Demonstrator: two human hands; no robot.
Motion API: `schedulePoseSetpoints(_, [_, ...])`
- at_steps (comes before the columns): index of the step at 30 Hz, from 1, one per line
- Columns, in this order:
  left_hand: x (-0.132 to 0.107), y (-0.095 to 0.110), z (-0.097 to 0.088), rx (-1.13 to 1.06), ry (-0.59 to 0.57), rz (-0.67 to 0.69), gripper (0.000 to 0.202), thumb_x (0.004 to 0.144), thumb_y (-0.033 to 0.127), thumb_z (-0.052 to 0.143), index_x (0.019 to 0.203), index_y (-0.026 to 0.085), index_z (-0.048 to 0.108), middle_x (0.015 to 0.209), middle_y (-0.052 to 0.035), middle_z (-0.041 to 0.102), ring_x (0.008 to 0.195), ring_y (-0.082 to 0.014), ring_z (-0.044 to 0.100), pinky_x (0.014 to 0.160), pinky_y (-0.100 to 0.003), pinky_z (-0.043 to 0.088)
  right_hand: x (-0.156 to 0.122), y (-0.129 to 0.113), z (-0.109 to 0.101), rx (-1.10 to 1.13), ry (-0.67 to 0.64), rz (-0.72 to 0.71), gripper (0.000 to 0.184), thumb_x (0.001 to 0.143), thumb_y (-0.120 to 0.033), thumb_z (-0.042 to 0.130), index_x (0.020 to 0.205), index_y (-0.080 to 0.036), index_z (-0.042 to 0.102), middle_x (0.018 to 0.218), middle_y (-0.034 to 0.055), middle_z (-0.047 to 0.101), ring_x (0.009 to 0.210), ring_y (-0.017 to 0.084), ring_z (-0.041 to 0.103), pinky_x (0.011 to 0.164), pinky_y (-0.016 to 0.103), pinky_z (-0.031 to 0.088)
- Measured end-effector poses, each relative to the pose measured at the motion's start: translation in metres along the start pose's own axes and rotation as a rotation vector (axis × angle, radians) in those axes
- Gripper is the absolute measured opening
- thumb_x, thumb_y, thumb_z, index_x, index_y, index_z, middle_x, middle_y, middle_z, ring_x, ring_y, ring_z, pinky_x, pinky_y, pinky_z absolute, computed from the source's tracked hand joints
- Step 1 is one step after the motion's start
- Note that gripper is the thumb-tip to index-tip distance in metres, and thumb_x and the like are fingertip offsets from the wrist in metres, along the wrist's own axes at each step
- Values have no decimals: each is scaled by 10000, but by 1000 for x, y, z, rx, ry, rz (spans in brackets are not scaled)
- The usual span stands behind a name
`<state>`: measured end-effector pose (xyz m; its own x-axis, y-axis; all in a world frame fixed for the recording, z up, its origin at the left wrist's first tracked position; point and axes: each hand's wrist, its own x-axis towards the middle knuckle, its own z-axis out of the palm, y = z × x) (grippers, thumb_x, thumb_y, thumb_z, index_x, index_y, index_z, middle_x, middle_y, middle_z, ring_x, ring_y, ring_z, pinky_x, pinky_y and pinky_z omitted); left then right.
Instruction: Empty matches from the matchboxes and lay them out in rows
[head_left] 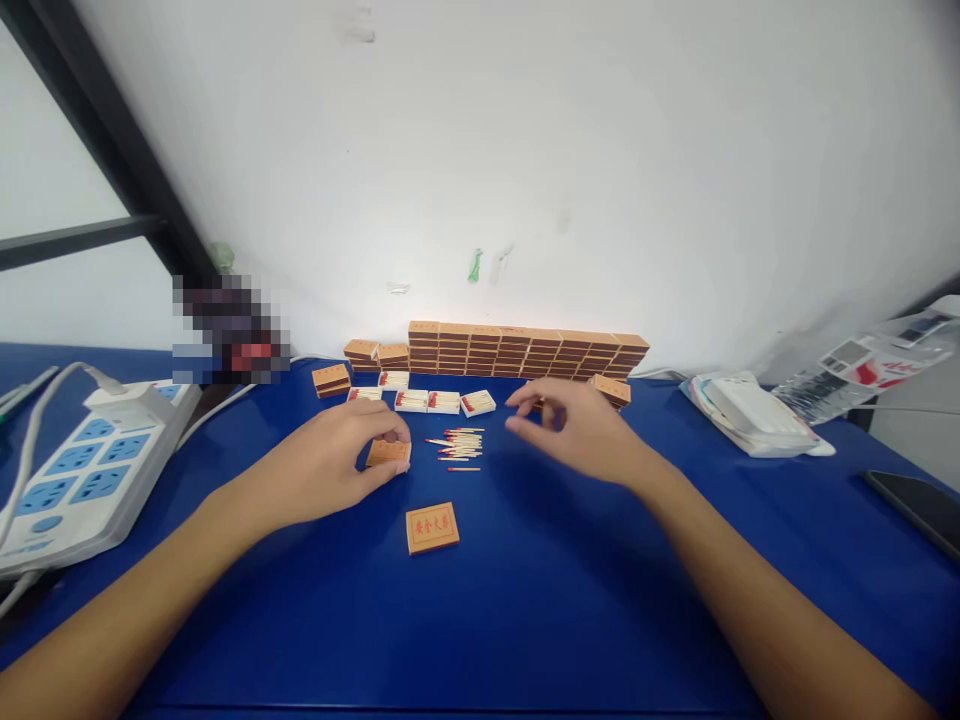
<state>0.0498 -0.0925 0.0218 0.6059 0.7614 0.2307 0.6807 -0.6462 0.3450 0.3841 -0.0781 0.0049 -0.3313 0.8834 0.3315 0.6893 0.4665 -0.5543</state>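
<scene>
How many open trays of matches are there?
5 visible: leftmost tray, rear tray behind it, then rightward third tray, fourth tray, rightmost tray. The right hand may hide others.

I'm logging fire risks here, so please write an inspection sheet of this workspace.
Surface: glossy blue tabletop.
Work items: stacked orange-and-brown cardboard matchboxes; open white trays of matches; loose red-tipped wooden matches; closed orange rectangular matchbox in front.
Clutter: clear plastic packaging and flat black phone-like object, right.
Grips: left hand has thumb and fingers on another orange matchbox; right hand open, holding nothing visible.
Cables: white cable crosses white plastic power strip with blue sockets, left.
Surroundings: white wall; black frame, left.
</scene>
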Motion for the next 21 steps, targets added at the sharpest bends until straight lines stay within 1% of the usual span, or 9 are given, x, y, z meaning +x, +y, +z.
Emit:
schedulePoseSetpoints(2, [5, 2, 4, -81, 46, 20, 158, 996, 377, 654, 914, 271, 738, 886, -8, 753, 845, -203, 689, 726, -340, 532, -11, -27, 13, 144, -232, -63, 312, 902, -445, 802, 1142, -251, 757, 1060, 37, 768, 718, 166, 643, 654, 306, 519])
schedulePoseSetpoints(4, [6, 4, 11, -153, 150, 33, 165, 993, 360, 660, 892, 254, 735, 810, -4, 721, 768, -178, 664, 690, -323, 527, -21, -51, 28, 160, -439, -141, 523, 819, -475, 890, 1268, -262, 729, 1095, 37, 753, 753, 174, 650, 673, 312, 525])
schedulePoseSetpoints(5, [5, 4, 15, -182, 202, 44, 154, 989, 357, 667, 907, 246, 736, 797, -5, 708, 745, -169, 653, 687, -318, 531, -26, -60, 36, 129, -469, -158, 546, 807, -440, 907, 1286, -256, 721, 1118, 41, 742, 765, 175, 648, 691, 321, 524])
schedulePoseSetpoints(6, [3, 5, 20, -207, 234, 58, 137, 982, 353, 677, 932, 241, 737, 798, -9, 699, 733, -164, 646, 688, -314, 538, -29, -65, 42, 105, -498, -178, 473, 834, -372, 885, 1262, -247, 726, 1133, 48, 732, 777, 175, 648, 701, 324, 520])
schedulePoseSetpoints(9, [-5, 6, 34, -257, 217, 110, 175, 937, 377, 740, 1042, 237, 743, 879, -31, 712, 780, -176, 671, 706, -314, 569, -29, -65, 49, 125, -453, -180, 328, 889, -258, 822, 1204, -236, 732, 1088, 47, 722, 823, 183, 655, 721, 324, 525])
schedulePoseSetpoints(12, [-9, 7, 45, -255, 170, 130, 350, 893, 421, 797, 1200, 263, 741, 1001, -60, 751, 885, -220, 710, 766, -351, 608, -22, -51, 45, 227, -295, -128, 356, 916, -266, 807, 1260, -264, 715, 1118, 46, 727, 908, 196, 675, 753, 328, 559])
schedulePoseSetpoints(14, [-9, 8, 49, -261, 187, 98, 378, 913, 426, 783, 1264, 292, 739, 1040, -64, 768, 895, -224, 723, 775, -361, 625, -18, -45, 42, 293, -225, -77, 365, 924, -276, 798, 1277, -281, 706, 1200, 56, 726, 966, 205, 690, 758, 336, 585])
schedulePoseSetpoints(18, [-7, 6, 52, -280, 343, 29, 339, 916, 404, 792, 1236, 302, 751, 1089, -47, 797, 924, -220, 756, 831, -360, 643, -15, -45, 48, 507, -90, 65, 401, 915, -364, 814, 1277, -274, 666, 1317, 79, 700, 986, 208, 723, 758, 355, 640])
schedulePoseSetpoints(21, [-7, 4, 50, -285, 435, -18, 341, 878, 409, 832, 1192, 298, 757, 1106, -29, 818, 970, -237, 776, 895, -379, 639, -15, -49, 54, 714, -126, 194, 355, 921, -476, 809, 1145, -232, 681, 1145, 75, 742, 905, 207, 748, 700, 353, 670])
